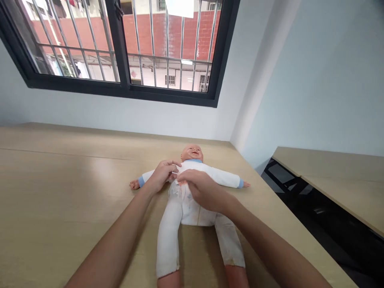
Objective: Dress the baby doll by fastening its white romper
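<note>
A baby doll (195,153) lies on its back on the wooden table, head away from me and arms spread. It wears a white long-sleeved top (220,175) with blue collar and cuffs, and white cloth covers its legs. Around its hips is a white diaper (198,216) with a faint print and some orange near the waist. At the waist edge on the doll's left-hand side in view, my left hand (164,175) pinches the diaper with bent fingers. My right hand (204,188) is closed on the diaper's front waist beside it, hiding part of the belly. The exact grip of the fingertips is partly hidden.
The pale wooden table (75,208) reaches back to a white wall. A dark-framed window (129,90) with metal bars is above it. To the right, a second wooden surface (339,168) with a glossy black side stands beyond the table's edge.
</note>
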Demonstrator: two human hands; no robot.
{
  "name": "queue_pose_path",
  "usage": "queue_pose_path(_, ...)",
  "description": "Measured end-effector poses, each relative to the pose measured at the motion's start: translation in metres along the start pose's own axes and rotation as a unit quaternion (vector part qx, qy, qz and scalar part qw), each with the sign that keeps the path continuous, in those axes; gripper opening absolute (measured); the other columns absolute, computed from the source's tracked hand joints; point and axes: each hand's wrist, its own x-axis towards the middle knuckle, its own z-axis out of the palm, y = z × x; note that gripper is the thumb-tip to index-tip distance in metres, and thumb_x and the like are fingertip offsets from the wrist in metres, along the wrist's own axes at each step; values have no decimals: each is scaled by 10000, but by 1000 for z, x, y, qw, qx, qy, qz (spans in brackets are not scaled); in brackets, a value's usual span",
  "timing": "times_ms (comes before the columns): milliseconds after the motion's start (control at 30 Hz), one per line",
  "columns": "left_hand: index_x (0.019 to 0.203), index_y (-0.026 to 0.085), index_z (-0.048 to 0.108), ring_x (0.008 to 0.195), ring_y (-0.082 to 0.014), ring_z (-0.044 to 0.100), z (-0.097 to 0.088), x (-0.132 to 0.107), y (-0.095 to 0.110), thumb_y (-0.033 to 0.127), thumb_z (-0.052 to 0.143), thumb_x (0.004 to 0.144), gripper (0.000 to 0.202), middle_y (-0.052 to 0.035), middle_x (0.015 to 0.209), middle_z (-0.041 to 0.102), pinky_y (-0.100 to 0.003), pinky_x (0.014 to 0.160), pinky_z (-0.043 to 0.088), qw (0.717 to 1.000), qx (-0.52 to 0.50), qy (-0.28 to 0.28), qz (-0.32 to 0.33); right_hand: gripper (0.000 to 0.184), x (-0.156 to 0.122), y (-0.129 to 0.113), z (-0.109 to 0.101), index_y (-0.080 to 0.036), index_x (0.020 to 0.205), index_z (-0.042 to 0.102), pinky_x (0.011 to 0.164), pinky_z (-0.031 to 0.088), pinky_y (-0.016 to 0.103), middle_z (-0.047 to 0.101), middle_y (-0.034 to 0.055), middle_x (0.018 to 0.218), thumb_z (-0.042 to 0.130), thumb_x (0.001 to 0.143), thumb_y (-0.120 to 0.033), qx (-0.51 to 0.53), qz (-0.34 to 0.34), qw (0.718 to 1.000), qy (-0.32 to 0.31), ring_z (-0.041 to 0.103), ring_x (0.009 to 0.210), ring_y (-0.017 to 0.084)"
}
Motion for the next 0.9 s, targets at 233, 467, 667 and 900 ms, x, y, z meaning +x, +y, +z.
queue_pose_path(233,856,153,584,444,-57,378,8,-12,3,202,586,687,176,53,526,469,-171,422,266,998,49,-11,43,241,-7,45,-27,-141,898,675,597,364,178,632,17,770,462,830,-234,73,197,976,56,533,665,87)
queue_pose_path(467,939,174,538,437,-62,380,22,-23,12,161,569,690,251,62,509,509,-162,416,266,992,97,-60,62,219,9,41,10,-202,893,694,604,298,170,641,-18,817,561,794,-346,10,163,985,-57,501,699,69)
queue_pose_path(667,956,180,508,396,-58,332,17,-25,16,175,576,695,270,62,517,514,-170,378,220,995,63,-56,52,287,30,31,16,-173,888,659,583,242,182,634,6,820,623,740,-416,-108,184,972,-94,486,691,84)
queue_pose_path(900,972,183,535,406,-57,334,-4,-26,16,217,592,737,245,70,484,452,-167,397,238,999,36,-17,29,411,38,21,-1,-180,892,659,552,271,168,633,-23,792,703,664,-519,-33,142,971,-188,498,655,66)
